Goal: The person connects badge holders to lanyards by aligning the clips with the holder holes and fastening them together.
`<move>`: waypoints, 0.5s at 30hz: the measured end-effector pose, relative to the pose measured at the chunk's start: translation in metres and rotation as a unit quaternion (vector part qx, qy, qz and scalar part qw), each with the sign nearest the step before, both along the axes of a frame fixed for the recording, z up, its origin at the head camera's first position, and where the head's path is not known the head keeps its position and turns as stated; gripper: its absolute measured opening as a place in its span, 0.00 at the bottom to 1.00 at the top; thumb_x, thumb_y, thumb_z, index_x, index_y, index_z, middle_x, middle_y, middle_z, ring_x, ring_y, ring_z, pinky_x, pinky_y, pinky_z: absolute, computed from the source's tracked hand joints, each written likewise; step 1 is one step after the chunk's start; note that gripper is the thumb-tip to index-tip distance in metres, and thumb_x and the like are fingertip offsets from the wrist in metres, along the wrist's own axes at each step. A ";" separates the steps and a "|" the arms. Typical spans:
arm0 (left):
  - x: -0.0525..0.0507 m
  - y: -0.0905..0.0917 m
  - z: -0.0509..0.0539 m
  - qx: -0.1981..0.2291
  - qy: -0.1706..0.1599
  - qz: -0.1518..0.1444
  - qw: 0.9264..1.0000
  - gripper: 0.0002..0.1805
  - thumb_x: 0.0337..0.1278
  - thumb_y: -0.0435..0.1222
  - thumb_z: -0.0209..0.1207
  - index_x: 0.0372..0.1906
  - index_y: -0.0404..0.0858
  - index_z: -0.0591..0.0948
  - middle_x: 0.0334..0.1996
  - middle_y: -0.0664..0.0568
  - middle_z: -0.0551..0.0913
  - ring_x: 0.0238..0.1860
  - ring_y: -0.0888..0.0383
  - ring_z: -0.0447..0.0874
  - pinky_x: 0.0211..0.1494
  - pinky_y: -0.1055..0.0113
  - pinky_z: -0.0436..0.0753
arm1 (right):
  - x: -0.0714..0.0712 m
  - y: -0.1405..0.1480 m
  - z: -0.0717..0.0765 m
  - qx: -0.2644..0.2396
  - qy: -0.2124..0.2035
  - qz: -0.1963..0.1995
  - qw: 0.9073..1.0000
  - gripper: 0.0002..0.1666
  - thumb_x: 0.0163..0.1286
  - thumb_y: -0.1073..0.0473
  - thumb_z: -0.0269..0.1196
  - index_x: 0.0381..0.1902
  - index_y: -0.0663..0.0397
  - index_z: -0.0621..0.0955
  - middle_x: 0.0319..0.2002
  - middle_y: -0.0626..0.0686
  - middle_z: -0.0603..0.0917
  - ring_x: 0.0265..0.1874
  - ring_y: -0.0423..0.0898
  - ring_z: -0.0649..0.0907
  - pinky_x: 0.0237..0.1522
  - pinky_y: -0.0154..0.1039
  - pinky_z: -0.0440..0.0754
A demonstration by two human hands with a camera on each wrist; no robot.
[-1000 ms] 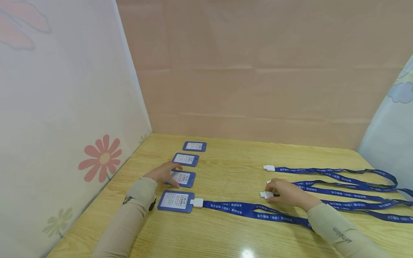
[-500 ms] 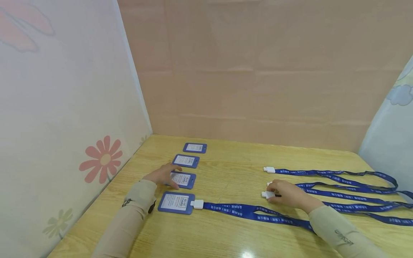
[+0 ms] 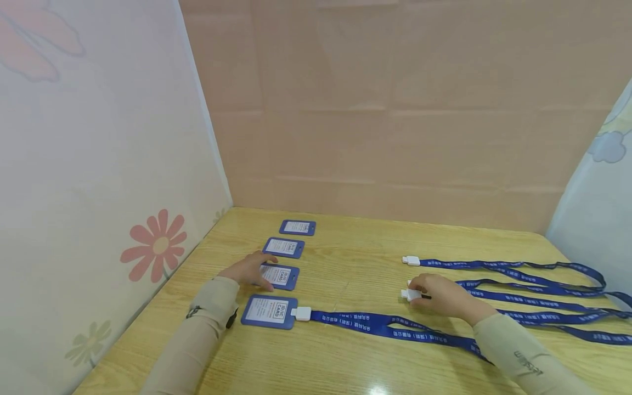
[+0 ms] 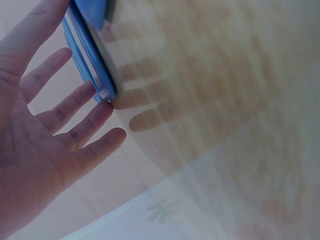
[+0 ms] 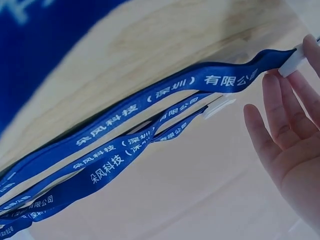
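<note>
Blue ID card holders lie in a column at the left of the table; my left hand (image 3: 249,270) grips the second-nearest card holder (image 3: 285,277) by its long edges. In the left wrist view that holder (image 4: 90,55) is between the thumb and fingers of the left hand (image 4: 50,130). My right hand (image 3: 446,297) pinches the white clip (image 3: 412,294) of a blue lanyard. The right wrist view shows the clip (image 5: 291,62) at the fingertips of the right hand (image 5: 295,145), its printed strap (image 5: 220,75) trailing left.
The nearest card holder (image 3: 267,311) is joined by a white clip (image 3: 302,313) to a blue lanyard (image 3: 353,322). Two more holders (image 3: 283,247) (image 3: 298,227) lie farther back. Another lanyard (image 3: 459,264) stretches right on the wooden table (image 3: 345,247). Curtained walls stand around.
The pinched clip has shifted slightly away from me and to the right, closer to the neighbouring clip. My left hand has stayed at the same card holder.
</note>
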State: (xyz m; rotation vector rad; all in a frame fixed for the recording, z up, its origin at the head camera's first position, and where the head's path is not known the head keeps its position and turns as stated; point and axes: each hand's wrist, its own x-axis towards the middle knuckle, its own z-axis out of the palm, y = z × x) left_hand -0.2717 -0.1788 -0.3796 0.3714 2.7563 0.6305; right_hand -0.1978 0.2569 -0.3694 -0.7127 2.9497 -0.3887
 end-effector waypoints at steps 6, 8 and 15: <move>-0.003 -0.001 -0.004 -0.007 0.001 0.002 1.000 0.40 0.34 0.44 0.74 0.60 0.46 0.72 0.68 0.39 0.63 0.70 0.39 0.57 0.70 0.40 0.60 | 0.000 0.001 0.004 -0.003 -0.001 -0.006 1.000 0.16 0.57 0.56 0.67 0.41 0.57 0.82 0.37 0.49 0.84 0.34 0.41 0.81 0.36 0.38 0.83; -0.002 -0.001 -0.004 -0.009 0.001 0.001 1.000 0.40 0.34 0.44 0.74 0.60 0.46 0.72 0.68 0.39 0.63 0.70 0.39 0.57 0.70 0.40 0.60 | 0.000 0.001 0.005 -0.005 -0.003 -0.006 1.000 0.16 0.57 0.55 0.67 0.41 0.57 0.82 0.37 0.49 0.84 0.34 0.41 0.81 0.36 0.38 0.83; 0.000 0.001 -0.001 -0.012 0.002 0.002 1.000 0.40 0.35 0.44 0.74 0.60 0.46 0.72 0.68 0.39 0.62 0.70 0.39 0.57 0.70 0.40 0.60 | -0.001 0.003 0.007 0.007 0.013 0.001 1.000 0.14 0.58 0.55 0.67 0.41 0.56 0.82 0.36 0.47 0.84 0.34 0.40 0.81 0.36 0.38 0.82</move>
